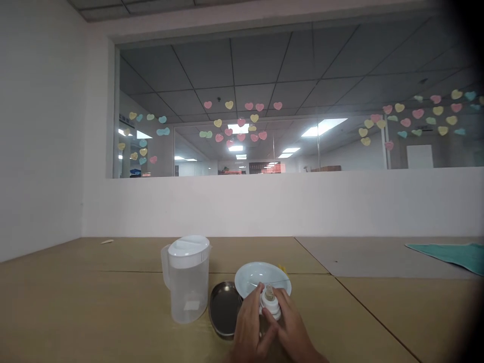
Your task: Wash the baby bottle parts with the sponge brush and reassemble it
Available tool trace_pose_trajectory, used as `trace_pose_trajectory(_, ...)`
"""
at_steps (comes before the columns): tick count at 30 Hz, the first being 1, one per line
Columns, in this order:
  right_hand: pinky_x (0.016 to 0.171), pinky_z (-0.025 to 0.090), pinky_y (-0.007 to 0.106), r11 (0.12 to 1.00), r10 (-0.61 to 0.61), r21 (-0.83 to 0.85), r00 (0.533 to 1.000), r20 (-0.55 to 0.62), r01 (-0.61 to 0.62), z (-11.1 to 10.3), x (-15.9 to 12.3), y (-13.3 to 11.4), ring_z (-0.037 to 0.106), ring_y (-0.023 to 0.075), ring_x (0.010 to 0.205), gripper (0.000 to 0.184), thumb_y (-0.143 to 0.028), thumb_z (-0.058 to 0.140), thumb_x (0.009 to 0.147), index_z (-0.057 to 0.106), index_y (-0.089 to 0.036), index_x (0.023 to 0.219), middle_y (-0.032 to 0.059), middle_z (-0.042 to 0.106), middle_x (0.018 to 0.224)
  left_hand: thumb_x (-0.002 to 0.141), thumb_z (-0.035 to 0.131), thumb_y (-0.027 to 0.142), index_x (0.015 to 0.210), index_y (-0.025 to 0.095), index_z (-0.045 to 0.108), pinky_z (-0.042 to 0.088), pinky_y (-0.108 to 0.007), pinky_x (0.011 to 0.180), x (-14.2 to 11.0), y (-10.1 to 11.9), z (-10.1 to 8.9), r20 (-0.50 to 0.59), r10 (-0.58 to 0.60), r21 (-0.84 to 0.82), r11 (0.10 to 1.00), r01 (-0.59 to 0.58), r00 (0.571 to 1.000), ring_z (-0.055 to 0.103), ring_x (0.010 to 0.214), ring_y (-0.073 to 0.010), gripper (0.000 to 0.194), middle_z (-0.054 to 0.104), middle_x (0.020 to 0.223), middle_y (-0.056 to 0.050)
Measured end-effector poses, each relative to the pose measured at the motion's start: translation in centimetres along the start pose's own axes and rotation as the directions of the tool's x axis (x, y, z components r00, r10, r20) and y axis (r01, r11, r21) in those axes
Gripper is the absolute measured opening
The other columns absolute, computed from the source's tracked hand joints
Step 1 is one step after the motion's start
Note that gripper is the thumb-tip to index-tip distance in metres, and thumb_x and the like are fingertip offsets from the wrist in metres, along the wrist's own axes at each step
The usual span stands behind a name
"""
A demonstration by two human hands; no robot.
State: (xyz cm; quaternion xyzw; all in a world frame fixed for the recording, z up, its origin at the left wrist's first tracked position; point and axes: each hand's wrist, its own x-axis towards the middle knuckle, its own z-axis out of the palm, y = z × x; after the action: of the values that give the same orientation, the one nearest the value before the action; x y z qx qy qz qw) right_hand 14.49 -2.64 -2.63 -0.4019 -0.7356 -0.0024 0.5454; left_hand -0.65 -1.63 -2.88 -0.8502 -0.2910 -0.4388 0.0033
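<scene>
Both hands are closed around a baby bottle point(269, 305), of which a white collar and a translucent teat on top show. My left hand point(247, 322) wraps its left side and my right hand point(289, 320) its right side, thumbs toward me. The lower part of the bottle is hidden by my hands. Just beyond them lies a white bowl point(257, 272), partly covered by my fingers. Left of my left hand is an oval metal dish point(225, 308) with a dark inside.
A translucent lidded pitcher point(189, 290) with a handle stands left of the metal dish. Something yellow point(283, 268) peeks out behind the bowl. A teal cloth point(454, 257) lies at the far right. A small pale piece point(107, 241) lies at the back left of the table point(94, 302).
</scene>
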Motion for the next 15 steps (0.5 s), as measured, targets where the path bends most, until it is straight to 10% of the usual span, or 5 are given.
trace_pose_trajectory(9, 0.081, 0.051, 0.030, 0.998, -0.040, -0.054, 0.998, -0.040, 0.038, 0.5, -0.1, 0.7, 0.060, 0.0206, 0.096, 0.034, -0.034, 0.051, 0.083, 0.051, -0.023, 0.115, 0.0066, 0.062, 0.103, 0.087, 0.040, 0.040, 0.130, 0.017, 0.041, 0.045, -0.036, 0.094, -0.9, -1.5, -0.2, -0.271, -0.257, -0.045, 0.966, 0.254, 0.928, 0.054, 0.111, -0.0216, 0.049, 0.057, 0.120, -0.012)
trace_pose_trajectory(15, 0.075, 0.053, 0.029, 0.989, -0.131, -0.076, 0.986, -0.098, 0.124, 1.4, 0.0, 2.1, 0.063, 0.0202, 0.089, 0.035, -0.035, 0.054, 0.081, 0.050, -0.023, 0.114, 0.0062, 0.064, 0.097, 0.085, 0.037, 0.048, 0.104, 0.022, 0.061, 0.051, -0.030, 0.075, -0.5, -1.9, 0.7, -0.303, -0.156, -0.025, 0.987, 0.156, 0.940, 0.062, 0.081, -0.0194, 0.039, 0.067, 0.087, -0.007)
